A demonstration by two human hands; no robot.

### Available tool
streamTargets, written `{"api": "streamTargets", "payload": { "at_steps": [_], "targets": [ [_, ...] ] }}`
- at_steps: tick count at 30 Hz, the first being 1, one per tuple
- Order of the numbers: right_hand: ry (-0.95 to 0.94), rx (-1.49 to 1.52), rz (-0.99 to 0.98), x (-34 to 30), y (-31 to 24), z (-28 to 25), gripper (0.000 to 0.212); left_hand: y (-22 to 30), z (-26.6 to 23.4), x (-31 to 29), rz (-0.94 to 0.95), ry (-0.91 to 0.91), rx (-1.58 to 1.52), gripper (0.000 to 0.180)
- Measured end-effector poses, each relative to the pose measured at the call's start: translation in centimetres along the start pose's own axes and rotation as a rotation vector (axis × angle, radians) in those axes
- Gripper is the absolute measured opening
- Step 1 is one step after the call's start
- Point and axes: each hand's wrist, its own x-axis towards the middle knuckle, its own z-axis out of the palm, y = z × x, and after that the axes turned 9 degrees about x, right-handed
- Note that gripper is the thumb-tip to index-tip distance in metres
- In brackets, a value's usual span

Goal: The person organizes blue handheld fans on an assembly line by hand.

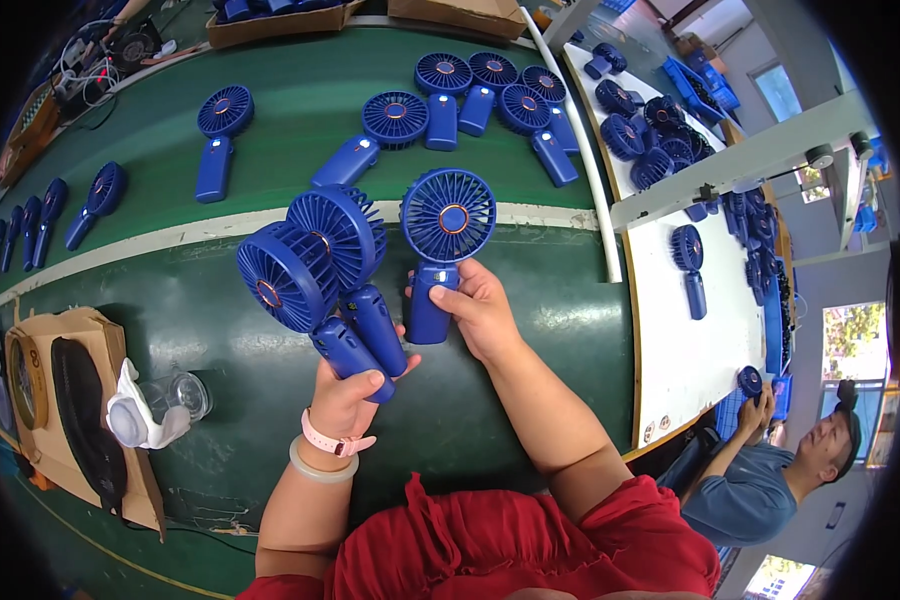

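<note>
Two blue handheld fans are gripped together by their handles in my left hand (355, 385); the front fan (282, 280) partly covers the rear fan (338, 235). My right hand (480, 310) is closed round the handle of a third blue fan (450, 215), held upright with its round grille toward me. Its thumb lies across the upper handle. All three fans are raised above the dark green table (530, 370), the two groups a little apart. My left wrist wears a pink watch (338, 440) and a pale bangle.
Several blue fans (226, 112) lie on the green conveyor belt (300, 75) ahead. To the left, cardboard (135, 490) holds a black pouch and tape, beside a clear jar (188, 393). At right, a white table (660, 370) bears more fans; a seated co-worker (750, 490) holds one.
</note>
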Motion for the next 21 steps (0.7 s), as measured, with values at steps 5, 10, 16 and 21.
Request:
{"api": "streamTargets", "payload": {
  "at_steps": [5, 10, 16, 21],
  "targets": [
    [-0.02, 0.042, 0.031, 0.0, -0.1, 0.0, 0.034, 0.1, -0.1, 0.1, -0.016, 0.025, 0.005, 0.068],
    [-0.084, 0.165, 0.035, -0.7, 1.0, 1.6, 0.041, -0.1, 0.4, 0.3, 0.006, 0.015, 0.119, 0.069],
    [-0.479, -0.361, -0.203, -2.9, 2.0, 2.9, 0.092, -1.9, 0.4, 0.3, 0.381, 0.025, 0.905, 0.074],
    [-0.311, 0.044, 0.172, -3.0, 1.6, 1.8, 0.093, -2.1, 0.5, -0.3, 0.506, -0.104, 1.431, 0.096]
  ]
}}
